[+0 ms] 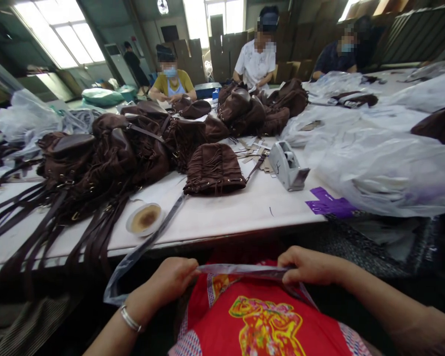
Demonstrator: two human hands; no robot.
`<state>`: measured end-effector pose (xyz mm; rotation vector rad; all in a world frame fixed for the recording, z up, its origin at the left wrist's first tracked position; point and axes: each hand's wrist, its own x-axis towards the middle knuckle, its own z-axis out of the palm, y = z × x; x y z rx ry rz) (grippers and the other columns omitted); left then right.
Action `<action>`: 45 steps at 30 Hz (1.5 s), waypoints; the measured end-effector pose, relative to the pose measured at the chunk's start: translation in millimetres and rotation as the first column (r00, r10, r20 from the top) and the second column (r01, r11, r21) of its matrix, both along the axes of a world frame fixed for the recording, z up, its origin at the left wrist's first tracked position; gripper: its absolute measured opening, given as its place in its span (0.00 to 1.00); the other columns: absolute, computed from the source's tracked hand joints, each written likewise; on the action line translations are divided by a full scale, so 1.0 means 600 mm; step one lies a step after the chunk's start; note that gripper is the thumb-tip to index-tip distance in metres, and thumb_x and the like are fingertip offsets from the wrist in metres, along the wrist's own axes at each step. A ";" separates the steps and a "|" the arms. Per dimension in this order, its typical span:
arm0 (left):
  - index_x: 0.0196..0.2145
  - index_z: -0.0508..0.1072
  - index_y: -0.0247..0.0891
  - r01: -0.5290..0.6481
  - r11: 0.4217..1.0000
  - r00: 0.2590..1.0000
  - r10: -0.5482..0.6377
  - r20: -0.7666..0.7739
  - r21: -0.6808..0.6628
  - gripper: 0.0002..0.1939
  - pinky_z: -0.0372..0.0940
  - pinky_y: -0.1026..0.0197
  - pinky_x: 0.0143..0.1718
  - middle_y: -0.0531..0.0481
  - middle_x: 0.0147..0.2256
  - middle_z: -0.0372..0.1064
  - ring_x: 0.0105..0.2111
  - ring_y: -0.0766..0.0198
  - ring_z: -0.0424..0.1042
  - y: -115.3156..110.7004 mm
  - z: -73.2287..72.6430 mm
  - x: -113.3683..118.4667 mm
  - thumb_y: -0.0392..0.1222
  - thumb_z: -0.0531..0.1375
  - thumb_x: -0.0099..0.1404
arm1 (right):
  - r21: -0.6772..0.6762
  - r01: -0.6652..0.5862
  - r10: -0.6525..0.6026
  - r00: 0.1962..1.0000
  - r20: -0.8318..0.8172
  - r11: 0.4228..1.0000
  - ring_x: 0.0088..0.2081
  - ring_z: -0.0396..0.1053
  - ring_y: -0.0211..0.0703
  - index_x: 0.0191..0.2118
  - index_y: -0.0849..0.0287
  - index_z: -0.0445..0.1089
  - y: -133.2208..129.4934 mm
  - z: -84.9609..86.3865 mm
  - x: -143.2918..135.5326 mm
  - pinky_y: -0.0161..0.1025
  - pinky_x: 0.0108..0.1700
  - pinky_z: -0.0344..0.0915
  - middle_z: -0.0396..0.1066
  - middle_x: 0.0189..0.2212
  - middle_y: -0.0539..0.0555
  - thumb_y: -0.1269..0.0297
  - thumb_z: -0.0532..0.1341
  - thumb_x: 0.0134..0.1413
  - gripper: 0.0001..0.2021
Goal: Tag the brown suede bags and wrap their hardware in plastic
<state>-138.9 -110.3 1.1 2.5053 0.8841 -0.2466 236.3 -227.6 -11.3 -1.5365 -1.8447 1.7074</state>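
My left hand (pixel 172 279) and my right hand (pixel 307 267) are both closed on a bag strap in a clear plastic sleeve (pixel 241 269). The sleeved length is drawn nearly straight between them, above my red apron (pixel 222 321). From my left side the sleeve loops out past the table edge and climbs to a dark brown fringed bag (pixel 215 170). That bag lies on the white table, a short way beyond my hands. Bare brown strap shows at the bag's right side, near a grey tape dispenser (pixel 288 168).
Piled brown bags (pixel 111 153) with dangling straps cover the table's left. A round dish (pixel 144 220) sits near the front edge. Clear plastic bags (pixel 389 168) and a purple piece (pixel 330 202) lie at right. Several people work across the table, including a person in white (pixel 257 64).
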 end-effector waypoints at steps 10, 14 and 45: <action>0.50 0.71 0.38 0.022 0.980 0.943 0.046 0.329 -0.198 0.17 0.66 0.57 0.47 0.44 0.46 0.74 0.43 0.55 0.72 -0.071 0.014 0.176 0.49 0.59 0.66 | 0.610 -0.217 0.003 0.943 0.332 0.762 0.24 0.63 0.39 0.23 0.55 0.73 0.064 0.036 -0.136 0.37 0.31 0.59 0.71 0.20 0.51 0.68 0.64 0.49 0.06; 0.39 0.72 0.37 -0.102 0.947 0.866 0.236 0.441 -0.306 0.16 0.64 0.62 0.37 0.48 0.35 0.74 0.33 0.62 0.70 -0.070 -0.004 0.169 0.46 0.49 0.73 | 0.828 0.004 -0.244 0.956 0.161 0.560 0.44 0.68 0.50 0.37 0.57 0.76 0.047 0.054 -0.106 0.48 0.51 0.61 0.75 0.40 0.58 0.66 0.59 0.59 0.07; 0.28 0.66 0.39 -0.237 0.838 0.472 0.542 0.696 -0.491 0.23 0.54 0.65 0.22 0.55 0.18 0.58 0.19 0.68 0.58 -0.107 -0.022 0.172 0.61 0.49 0.70 | 0.082 0.833 -0.590 0.453 -0.668 0.547 0.19 0.53 0.32 0.29 0.59 0.68 0.074 0.079 -0.143 0.33 0.23 0.51 0.58 0.16 0.44 0.48 0.64 0.57 0.18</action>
